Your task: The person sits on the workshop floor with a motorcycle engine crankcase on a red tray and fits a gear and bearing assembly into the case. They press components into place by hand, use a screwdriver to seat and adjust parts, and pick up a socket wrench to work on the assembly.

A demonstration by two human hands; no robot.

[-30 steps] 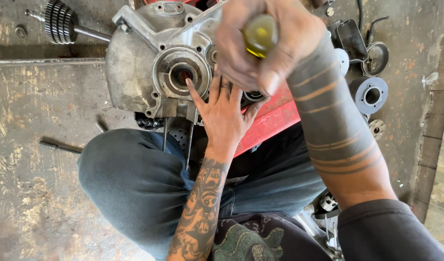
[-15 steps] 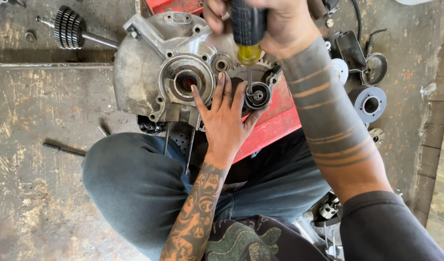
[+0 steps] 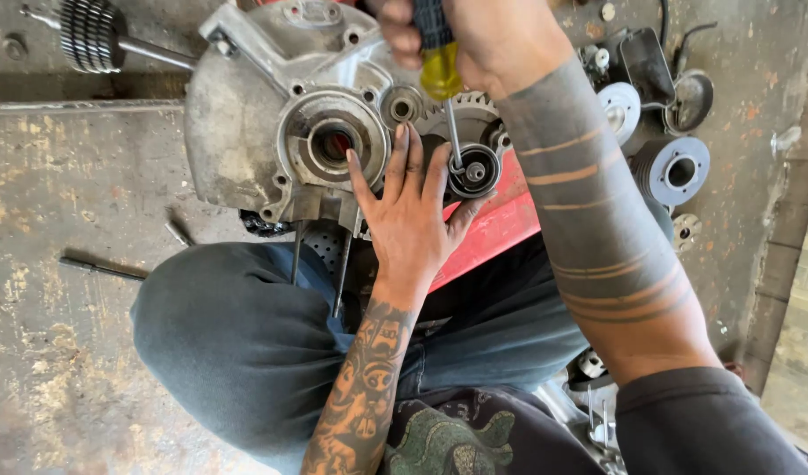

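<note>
Since the earlier frame the engine case [image 3: 245,132] is sitting lower in view. Left hand [image 3: 413,211] is lying flat, fingers spread, on the case beside the round bearing [image 3: 474,171] at 3 o'clock. Right hand [image 3: 474,35] is gripping the yellow-handled screwdriver [image 3: 441,66], tip now reaching into the bearing; handle top cut off, tip contact unclear.
</note>
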